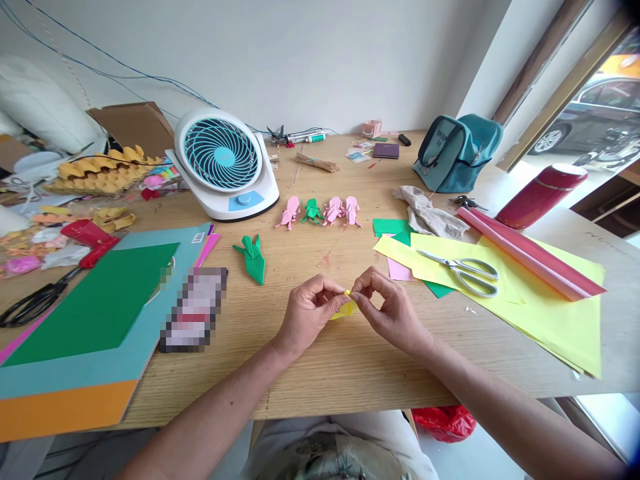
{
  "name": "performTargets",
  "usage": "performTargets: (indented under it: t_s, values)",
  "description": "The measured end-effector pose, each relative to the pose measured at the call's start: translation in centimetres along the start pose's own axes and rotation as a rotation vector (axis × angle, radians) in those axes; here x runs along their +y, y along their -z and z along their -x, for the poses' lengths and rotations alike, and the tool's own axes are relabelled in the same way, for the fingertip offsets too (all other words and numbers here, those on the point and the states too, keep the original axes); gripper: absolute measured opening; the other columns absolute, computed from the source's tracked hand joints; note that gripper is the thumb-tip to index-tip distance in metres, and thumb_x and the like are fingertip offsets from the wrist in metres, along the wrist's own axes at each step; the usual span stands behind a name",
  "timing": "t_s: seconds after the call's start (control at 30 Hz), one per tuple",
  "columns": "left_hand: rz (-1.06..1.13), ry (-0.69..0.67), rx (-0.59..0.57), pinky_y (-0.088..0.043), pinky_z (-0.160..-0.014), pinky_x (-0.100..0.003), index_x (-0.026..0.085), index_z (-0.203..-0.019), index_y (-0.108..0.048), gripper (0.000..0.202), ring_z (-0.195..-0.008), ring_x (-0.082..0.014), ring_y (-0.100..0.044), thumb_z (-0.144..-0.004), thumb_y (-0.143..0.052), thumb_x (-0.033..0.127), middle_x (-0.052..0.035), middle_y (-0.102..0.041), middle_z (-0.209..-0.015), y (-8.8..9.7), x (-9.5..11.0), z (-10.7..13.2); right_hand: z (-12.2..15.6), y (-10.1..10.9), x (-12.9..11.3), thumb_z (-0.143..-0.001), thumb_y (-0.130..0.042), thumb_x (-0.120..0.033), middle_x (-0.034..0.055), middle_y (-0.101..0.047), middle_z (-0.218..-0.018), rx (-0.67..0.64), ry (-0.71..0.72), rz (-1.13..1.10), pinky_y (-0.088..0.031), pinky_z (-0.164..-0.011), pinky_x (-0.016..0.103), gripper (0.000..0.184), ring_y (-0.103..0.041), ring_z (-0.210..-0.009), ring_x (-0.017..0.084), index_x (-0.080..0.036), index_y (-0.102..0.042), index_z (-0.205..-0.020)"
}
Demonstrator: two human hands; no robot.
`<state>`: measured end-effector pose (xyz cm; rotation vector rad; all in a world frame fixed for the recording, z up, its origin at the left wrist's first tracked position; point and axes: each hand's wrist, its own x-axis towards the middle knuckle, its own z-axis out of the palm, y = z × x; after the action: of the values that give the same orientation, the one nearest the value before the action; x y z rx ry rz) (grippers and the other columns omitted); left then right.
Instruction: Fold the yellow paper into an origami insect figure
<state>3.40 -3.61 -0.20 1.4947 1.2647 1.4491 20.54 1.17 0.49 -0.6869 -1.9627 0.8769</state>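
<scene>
Both hands meet over the wooden table, pinching a small piece of folded yellow paper (344, 311) between thumbs and fingers. My left hand (311, 308) is closed on its left side, and my right hand (387, 307) grips it from the right. Much of the paper is hidden by the fingers. Beyond the hands stands a row of folded paper figures: a pink figure (289, 212) at the left, a green figure (312, 211) beside it, and two more pink ones. A partly folded green paper piece (253, 259) lies left of the hands.
Scissors (470, 271) rest on yellow sheets (560, 327) at the right, near a red roll (530, 253) and a red bottle (543, 195). A fan (225, 167) stands at the back left. Leftward lie a pixelated phone-like object (194, 310) and green paper (100, 303).
</scene>
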Motion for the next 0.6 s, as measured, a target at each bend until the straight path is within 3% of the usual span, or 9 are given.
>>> performTargets:
  t_s: [0.27, 0.4, 0.5, 0.6]
  values:
    - [-0.026, -0.006, -0.016, -0.043, -0.062, -0.021, 0.016, -0.080, -0.068, 0.011, -0.068, -0.0109, -0.056, -0.084, -0.070, 0.026, -0.0007, -0.064, -0.075, -0.05, 0.31, -0.21, -0.08, -0.14, 0.05, -0.089, -0.060, -0.016, 0.0003, -0.054, -0.079, 0.023, 0.010, 0.008, -0.043, -0.066, 0.028, 0.009, -0.051, -0.071, 0.013, -0.020, -0.056, -0.082]
    - [0.046, 0.044, 0.007, -0.042, -0.057, -0.020, 0.016, -0.081, -0.064, 0.012, -0.060, -0.0082, -0.052, -0.085, -0.068, 0.027, 0.0025, -0.060, -0.070, -0.05, 0.57, -0.16, -0.14, -0.15, 0.31, -0.089, -0.065, -0.025, 0.0019, -0.061, -0.086, -0.037, -0.077, -0.012, -0.045, -0.070, 0.028, 0.007, -0.054, -0.076, 0.014, -0.020, -0.060, -0.091]
    - [0.071, 0.062, 0.005, -0.043, -0.055, -0.020, 0.016, -0.084, -0.064, 0.013, -0.057, -0.0076, -0.052, -0.086, -0.067, 0.029, 0.0035, -0.058, -0.068, 0.01, 0.75, -0.14, -0.15, -0.18, 0.41, -0.091, -0.062, -0.029, 0.0000, -0.062, -0.075, -0.125, -0.176, -0.070, -0.043, -0.065, 0.026, 0.014, -0.055, -0.069, 0.013, -0.019, -0.061, -0.082]
    - [0.052, 0.069, 0.003, -0.042, -0.054, -0.019, 0.016, -0.082, -0.063, 0.013, -0.055, -0.0071, -0.051, -0.086, -0.066, 0.028, 0.0041, -0.056, -0.065, 0.10, 0.91, -0.19, -0.11, -0.24, 0.41, -0.090, -0.062, -0.027, -0.0010, -0.060, -0.071, -0.109, -0.178, -0.090, -0.042, -0.061, 0.024, 0.018, -0.054, -0.065, 0.011, -0.018, -0.059, -0.075]
